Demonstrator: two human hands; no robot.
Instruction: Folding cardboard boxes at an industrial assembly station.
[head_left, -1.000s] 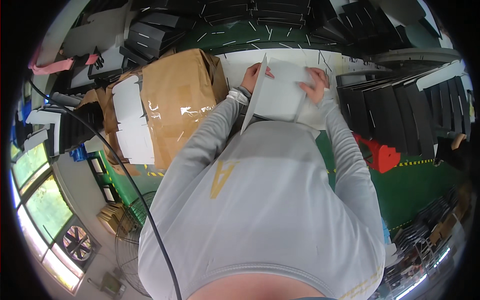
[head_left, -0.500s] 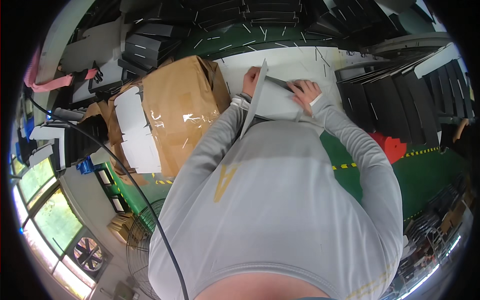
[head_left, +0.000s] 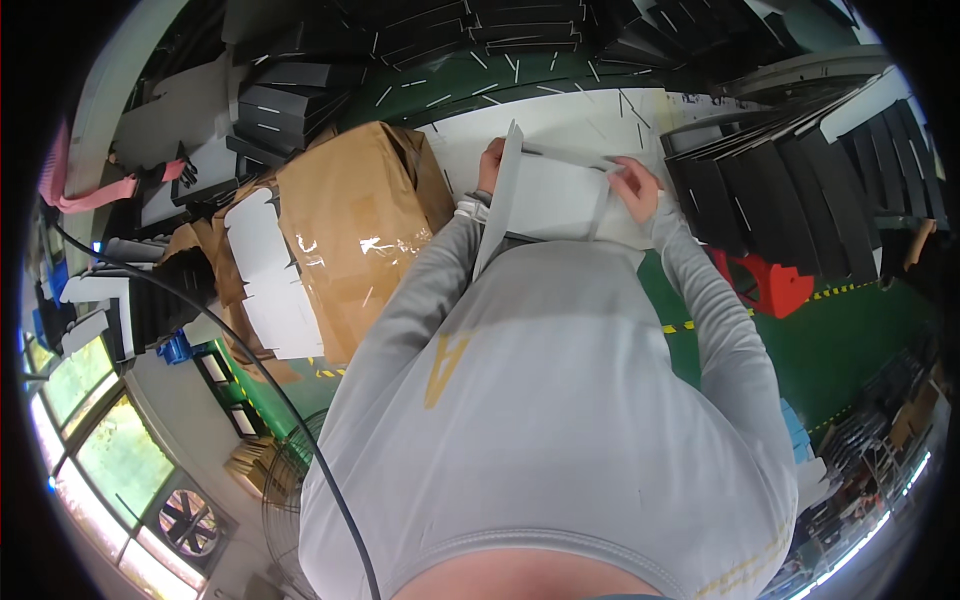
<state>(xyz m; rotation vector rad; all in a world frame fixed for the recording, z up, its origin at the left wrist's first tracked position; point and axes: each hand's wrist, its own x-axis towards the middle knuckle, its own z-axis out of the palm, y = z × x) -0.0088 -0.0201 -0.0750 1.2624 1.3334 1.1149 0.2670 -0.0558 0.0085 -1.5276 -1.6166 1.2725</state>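
A folding cardboard box (head_left: 556, 198), pale grey on the faces turned to me, stands against my body at the front of the white work surface. Its left panel rises upright and tilts slightly. My left hand (head_left: 490, 167) grips that panel from its outer side, with the fingertips partly hidden behind it. At the right end of the box my right hand (head_left: 637, 188) has its fingers closed on the edge of a flap, thumb and fingertips together. The lower part of the box, near my shirt, is out of sight.
A large brown paper-wrapped carton (head_left: 350, 230) stands close on my left, with white die-cut card sheets (head_left: 270, 270) against it. Stacked black box pieces (head_left: 790, 200) crowd the right side. Beyond the white surface (head_left: 570, 112) lie more black boxes. A red object (head_left: 775, 287) sits lower right.
My right hand has moved right, from lying over the box's middle to pinching its right end. The box now shows a broader, more spread face. My left hand stays on the left panel.
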